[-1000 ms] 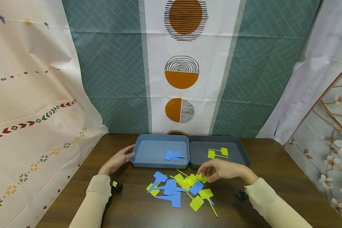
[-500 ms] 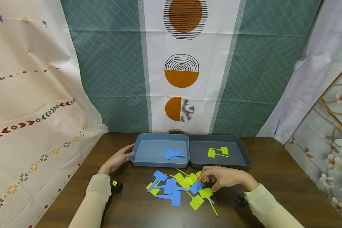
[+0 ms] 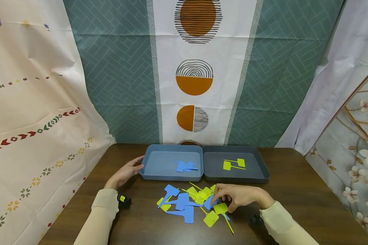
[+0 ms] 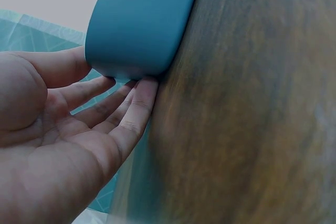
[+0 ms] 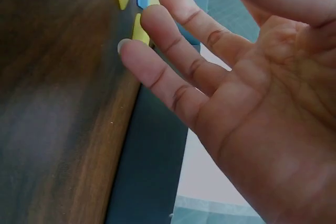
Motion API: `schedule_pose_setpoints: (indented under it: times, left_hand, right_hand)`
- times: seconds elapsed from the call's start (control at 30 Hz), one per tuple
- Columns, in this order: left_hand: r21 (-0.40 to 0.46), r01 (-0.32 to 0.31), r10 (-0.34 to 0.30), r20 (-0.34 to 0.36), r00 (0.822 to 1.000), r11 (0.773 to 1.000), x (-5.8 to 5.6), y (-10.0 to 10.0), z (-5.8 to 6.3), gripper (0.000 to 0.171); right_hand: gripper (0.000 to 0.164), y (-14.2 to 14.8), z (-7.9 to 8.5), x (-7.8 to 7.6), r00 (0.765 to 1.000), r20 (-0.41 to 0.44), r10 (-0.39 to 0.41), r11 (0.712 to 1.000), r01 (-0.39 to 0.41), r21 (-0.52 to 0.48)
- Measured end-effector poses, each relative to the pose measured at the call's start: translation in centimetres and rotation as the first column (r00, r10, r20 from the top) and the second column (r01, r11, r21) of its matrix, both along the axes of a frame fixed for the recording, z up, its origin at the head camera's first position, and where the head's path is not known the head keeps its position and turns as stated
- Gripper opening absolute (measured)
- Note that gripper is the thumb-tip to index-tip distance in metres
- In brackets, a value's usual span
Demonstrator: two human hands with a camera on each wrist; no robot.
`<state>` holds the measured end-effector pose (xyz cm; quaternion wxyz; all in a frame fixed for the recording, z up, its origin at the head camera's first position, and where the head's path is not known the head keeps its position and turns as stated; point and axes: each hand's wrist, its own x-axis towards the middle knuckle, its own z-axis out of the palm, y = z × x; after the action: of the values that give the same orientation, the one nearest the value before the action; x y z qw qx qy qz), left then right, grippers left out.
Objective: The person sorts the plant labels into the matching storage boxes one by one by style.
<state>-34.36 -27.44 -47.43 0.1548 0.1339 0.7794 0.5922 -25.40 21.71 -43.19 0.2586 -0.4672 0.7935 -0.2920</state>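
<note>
My left hand (image 3: 125, 174) rests against the left end of the blue tray (image 3: 171, 177). In the left wrist view its fairly straight fingers touch the tray's end wall, with the thumb beside the corner. Over the right part of a loose pile of T-shaped plastic plant labels, my right hand (image 3: 243, 196) reaches down with thumb and index finger apart. A yellow plant label (image 3: 221, 208) lies between those two fingertips. The index fingertip is over a blue plant label (image 3: 207, 203), partly covered; contact is unclear. The right wrist view shows the other fingers loosely extended.
A dark grey tray (image 3: 236, 177) adjoins the blue tray and holds two yellow labels (image 3: 227, 165). Inside the blue tray lie a few blue labels (image 3: 181, 166). More blue labels (image 3: 182, 201) and yellow labels (image 3: 211, 218) overlap on the brown table (image 3: 147, 224).
My right hand has moved down and slightly left, from the yellow labels by the grey tray to the blue and yellow labels nearer me. The left hand stays at the blue tray.
</note>
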Motion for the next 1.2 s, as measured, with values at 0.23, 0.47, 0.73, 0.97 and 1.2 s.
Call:
schedule_pose_setpoints:
  times: [0.23, 0.47, 0.73, 0.97, 1.2]
  left_hand:
    - [-0.001, 0.0, 0.0, -0.002, 1.0, 1.0, 0.1, -0.1, 0.0, 0.061]
    - [0.003, -0.001, 0.001, 0.001, 1.0, 1.0, 0.2, 0.0, 0.0, 0.061]
    - [0.009, 0.006, -0.006, -0.003, 1.0, 1.0, 0.3, 0.1, 0.2, 0.061]
    - [0.011, 0.007, -0.007, 0.0, 1.0, 1.0, 0.2, 0.1, 0.1, 0.061]
    - [0.007, 0.007, -0.007, -0.004, 1.0, 1.0, 0.2, 0.1, 0.1, 0.061]
  right_hand:
    - [0.065, -0.3, -1.2, -0.3, 1.0, -0.029, -0.005, 1.0, 0.006, 0.03]
    - [0.058, -0.4, -1.8, -0.3, 0.997, -0.066, -0.029, 0.999, 0.03, 0.022]
    - [0.049, -0.6, -1.7, -0.2, 0.994, -0.091, -0.053, 0.998, 0.056, 0.033]
    - [0.053, -0.5, -1.7, -0.3, 0.99, -0.109, -0.085, 0.995, 0.089, 0.04]
    - [0.056, -0.5, -1.9, -0.3, 0.992, -0.112, -0.065, 0.997, 0.068, 0.023]
